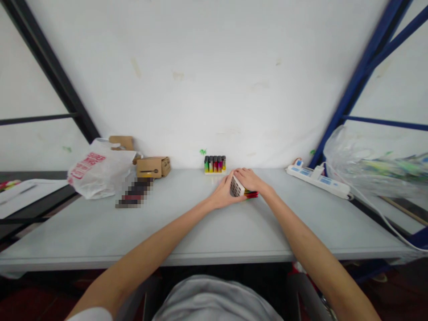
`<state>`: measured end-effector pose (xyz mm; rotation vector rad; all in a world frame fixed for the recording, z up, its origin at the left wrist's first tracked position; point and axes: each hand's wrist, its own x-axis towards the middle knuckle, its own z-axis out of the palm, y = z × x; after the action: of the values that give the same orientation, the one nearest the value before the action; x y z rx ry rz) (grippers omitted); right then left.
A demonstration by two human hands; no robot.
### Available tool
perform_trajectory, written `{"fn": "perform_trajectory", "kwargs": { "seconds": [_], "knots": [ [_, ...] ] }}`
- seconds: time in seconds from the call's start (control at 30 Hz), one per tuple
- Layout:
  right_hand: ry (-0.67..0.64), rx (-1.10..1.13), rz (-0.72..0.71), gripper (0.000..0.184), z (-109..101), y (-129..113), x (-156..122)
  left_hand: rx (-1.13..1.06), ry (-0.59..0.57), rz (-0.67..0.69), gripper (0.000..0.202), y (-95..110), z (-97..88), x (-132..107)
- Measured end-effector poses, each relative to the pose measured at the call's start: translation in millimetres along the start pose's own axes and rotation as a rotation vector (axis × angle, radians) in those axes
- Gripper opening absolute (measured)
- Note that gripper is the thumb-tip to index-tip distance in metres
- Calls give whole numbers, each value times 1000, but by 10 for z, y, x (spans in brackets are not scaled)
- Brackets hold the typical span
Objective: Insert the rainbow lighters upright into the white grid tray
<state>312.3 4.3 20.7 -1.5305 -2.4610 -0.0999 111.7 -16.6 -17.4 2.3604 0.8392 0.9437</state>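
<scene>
Both my hands meet at the middle of the grey table (187, 232). Between them sits a white tray of coloured lighters (238, 188), tipped on its side so its gridded bottom faces me. My left hand (223, 192) cups the tray's left side. My right hand (250, 179) lies curled over its top and right side. Red and green lighter ends (251, 194) stick out under my right hand. Behind, at the wall, a second tray of upright coloured lighters (215, 164) stands apart from my hands.
A white plastic bag with red print (96, 171) and small cardboard boxes (153, 166) lie at the back left. A white power strip (317, 179) and a clear plastic bag (371, 165) are on the right. Metal shelf frames flank the table.
</scene>
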Motion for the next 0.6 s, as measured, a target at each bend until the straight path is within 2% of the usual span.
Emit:
{"fn": "perform_trajectory", "kwargs": {
  "seconds": [0.2,0.33,0.43,0.6],
  "knots": [
    [-65,-92,-2,34,-68,27,42,9,2,-32,118,31,-17,-10],
    [-41,-71,4,31,-69,122,30,9,-15,-34,124,8,-41,-35],
    [39,84,79,31,-31,264,-53,6,-51,-34,125,-7,-94,-64],
    [142,450,253,48,46,388,-211,12,-88,-40,126,-18,-173,-104]
  ]
}}
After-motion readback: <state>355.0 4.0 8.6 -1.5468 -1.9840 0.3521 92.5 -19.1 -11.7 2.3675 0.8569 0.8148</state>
